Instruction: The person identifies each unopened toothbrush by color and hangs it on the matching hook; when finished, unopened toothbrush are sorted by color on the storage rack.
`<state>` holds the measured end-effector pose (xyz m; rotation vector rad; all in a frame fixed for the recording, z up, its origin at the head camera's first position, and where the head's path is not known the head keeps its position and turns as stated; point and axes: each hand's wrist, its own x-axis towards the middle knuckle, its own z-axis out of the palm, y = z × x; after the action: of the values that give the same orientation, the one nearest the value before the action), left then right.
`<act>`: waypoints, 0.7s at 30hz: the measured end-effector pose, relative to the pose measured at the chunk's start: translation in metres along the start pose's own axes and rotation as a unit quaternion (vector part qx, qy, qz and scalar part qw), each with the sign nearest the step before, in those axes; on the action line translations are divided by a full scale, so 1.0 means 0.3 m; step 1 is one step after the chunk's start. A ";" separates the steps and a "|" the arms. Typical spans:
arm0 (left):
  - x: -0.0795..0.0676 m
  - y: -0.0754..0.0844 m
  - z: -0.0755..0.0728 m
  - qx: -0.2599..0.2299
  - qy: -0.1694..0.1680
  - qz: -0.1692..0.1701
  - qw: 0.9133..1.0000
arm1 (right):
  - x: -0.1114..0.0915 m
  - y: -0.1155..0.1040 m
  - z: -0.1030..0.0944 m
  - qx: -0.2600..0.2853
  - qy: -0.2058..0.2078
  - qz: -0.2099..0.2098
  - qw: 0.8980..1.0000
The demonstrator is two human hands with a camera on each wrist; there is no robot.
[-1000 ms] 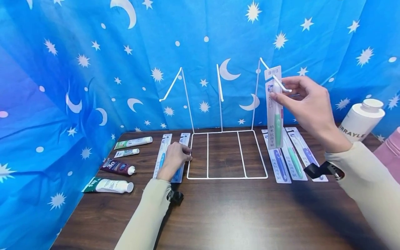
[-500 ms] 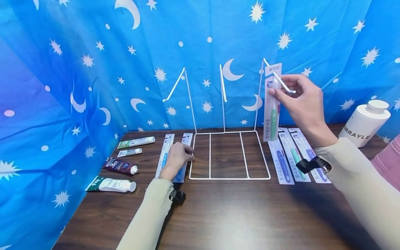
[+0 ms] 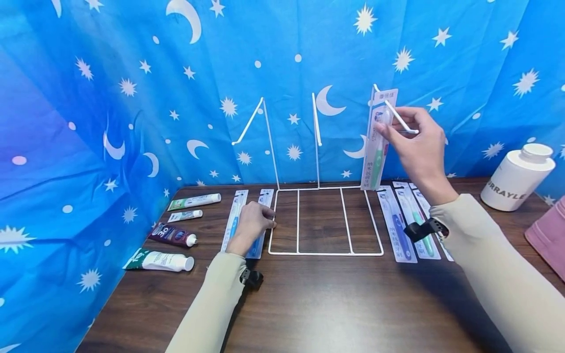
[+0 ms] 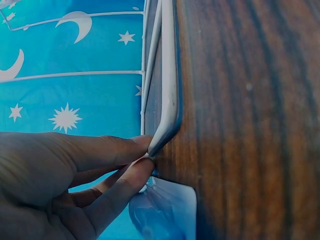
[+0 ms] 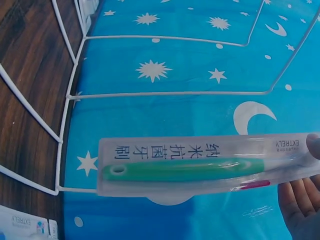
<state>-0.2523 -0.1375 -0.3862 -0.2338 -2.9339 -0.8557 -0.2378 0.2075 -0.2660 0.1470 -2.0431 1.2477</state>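
Observation:
My right hand [image 3: 419, 142] pinches a packaged green toothbrush [image 3: 374, 164] near the top of its card. The right hook [image 3: 401, 117] of a white wire rack [image 3: 326, 253] runs through the card's top, its bent tip sticking out in front. The card hangs with its lower end tilted to the left; its green handle [image 5: 185, 170] shows in the right wrist view. My left hand [image 3: 249, 220] pinches the left side of the rack's base, where finger and thumb close on the wire [image 4: 170, 75] in the left wrist view. The rack's left hook [image 3: 247, 121] and middle hook [image 3: 317, 120] are bare.
Packaged blue toothbrushes [image 3: 231, 225] lie under and beside my left hand. More packaged toothbrushes [image 3: 399, 230] lie right of the rack. Several toothpaste tubes [image 3: 163, 261] line the table's left side. A white bottle [image 3: 516, 179] and a pink object [image 3: 549, 235] stand at right.
My right hand has moved the green toothbrush package back along the right hook, and its lower end has swung left. The left hand keeps its place on the rack. The head view has shifted slightly.

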 end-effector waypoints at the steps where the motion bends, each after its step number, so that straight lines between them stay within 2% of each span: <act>1: -0.001 0.000 -0.001 -0.003 0.000 -0.002 1.000 | -0.001 0.000 0.001 0.004 -0.003 0.003 1.000; 6: -0.003 -0.005 -0.001 -0.009 0.001 0.002 1.000 | -0.025 0.019 -0.014 0.023 -0.015 0.018 0.999; 11: -0.003 -0.006 0.000 -0.015 -0.001 0.002 1.000 | -0.056 0.056 -0.071 0.029 0.005 0.032 0.999; 16: -0.003 -0.011 -0.003 -0.026 0.001 -0.008 1.000 | -0.070 0.107 -0.144 0.054 0.013 0.077 0.995; 21: -0.002 -0.015 -0.002 -0.034 0.001 -0.011 0.999 | -0.090 0.181 -0.223 0.073 0.002 0.124 0.990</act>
<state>-0.2523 -0.1415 -0.3882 -0.2045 -2.9142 -0.9602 -0.2074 0.2832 -0.3048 -0.0426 -2.0116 1.5494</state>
